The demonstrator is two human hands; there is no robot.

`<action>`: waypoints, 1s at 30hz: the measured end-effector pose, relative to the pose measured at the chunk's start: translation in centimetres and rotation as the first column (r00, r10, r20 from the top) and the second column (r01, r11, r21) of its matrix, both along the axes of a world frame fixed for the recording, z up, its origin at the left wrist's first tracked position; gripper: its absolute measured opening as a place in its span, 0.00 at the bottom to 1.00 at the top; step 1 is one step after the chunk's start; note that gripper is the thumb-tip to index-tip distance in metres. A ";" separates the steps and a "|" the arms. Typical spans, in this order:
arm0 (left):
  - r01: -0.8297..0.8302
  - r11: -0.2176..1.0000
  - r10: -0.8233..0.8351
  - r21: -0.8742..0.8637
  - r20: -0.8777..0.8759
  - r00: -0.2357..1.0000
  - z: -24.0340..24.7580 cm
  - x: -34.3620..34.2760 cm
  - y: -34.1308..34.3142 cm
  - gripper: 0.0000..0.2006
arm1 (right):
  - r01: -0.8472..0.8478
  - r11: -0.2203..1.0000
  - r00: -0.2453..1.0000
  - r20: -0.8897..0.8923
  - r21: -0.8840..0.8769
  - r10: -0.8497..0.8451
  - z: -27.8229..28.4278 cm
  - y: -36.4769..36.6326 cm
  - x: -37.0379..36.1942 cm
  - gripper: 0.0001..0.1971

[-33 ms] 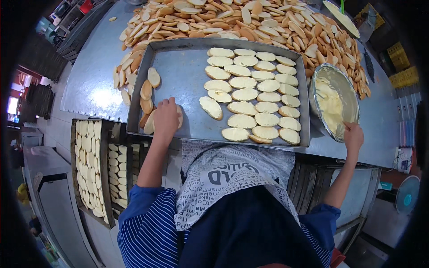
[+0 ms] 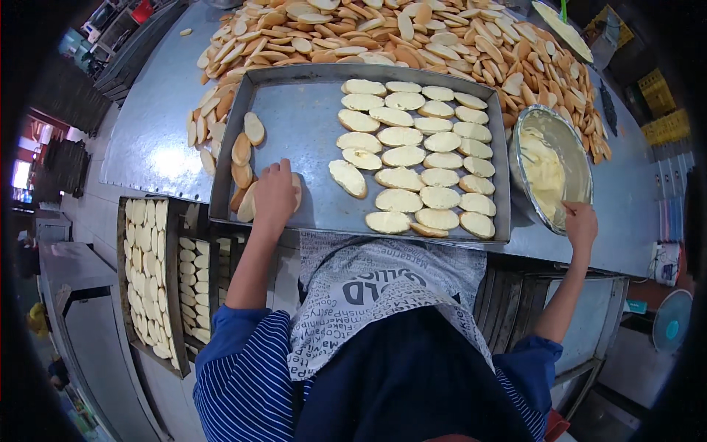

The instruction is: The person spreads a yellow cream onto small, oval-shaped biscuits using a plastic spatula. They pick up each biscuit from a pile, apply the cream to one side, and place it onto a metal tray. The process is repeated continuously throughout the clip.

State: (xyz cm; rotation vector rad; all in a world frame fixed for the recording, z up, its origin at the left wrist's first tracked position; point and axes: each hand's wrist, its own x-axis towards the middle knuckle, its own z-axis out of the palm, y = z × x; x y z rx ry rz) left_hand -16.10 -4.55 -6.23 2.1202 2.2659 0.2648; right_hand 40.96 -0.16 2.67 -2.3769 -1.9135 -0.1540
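Steel worktop (image 2: 147, 140), heaped with bread slices (image 2: 383, 37) at far edge. Left hand (image 2: 276, 195) flat on tray (image 2: 302, 125), fingers closed over slice (image 2: 297, 190) at near-left corner; long axis running away from body. Spread rows (image 2: 420, 158) to right. Right hand (image 2: 580, 225) gripping bowl (image 2: 552, 166) rim, well apart from slice.

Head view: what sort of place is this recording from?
Most likely a bakery production area. A large heap of bread slices covers a metal table, a metal tray holds spread-coated slices in rows, and racked trays of slices sit below. A metal bowl holds pale spread.
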 end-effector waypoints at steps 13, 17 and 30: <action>-0.061 0.993 0.102 -0.099 0.993 0.054 2.6 3.4 1.6 0.18 | 0.149 0.964 0.891 -0.452 0.220 -0.035 1.8 -1.3 1.8 0.12; 0.128 0.972 0.229 -0.195 0.902 -0.365 2.1 4.2 2.0 0.23 | 0.157 0.964 0.757 -0.653 0.214 0.022 1.8 -2.7 1.1 0.12; 0.212 0.970 0.225 -0.116 0.762 -0.608 5.2 8.3 1.2 0.24 | -0.015 0.962 0.242 -0.933 0.272 0.268 -0.4 -5.7 -13.3 0.12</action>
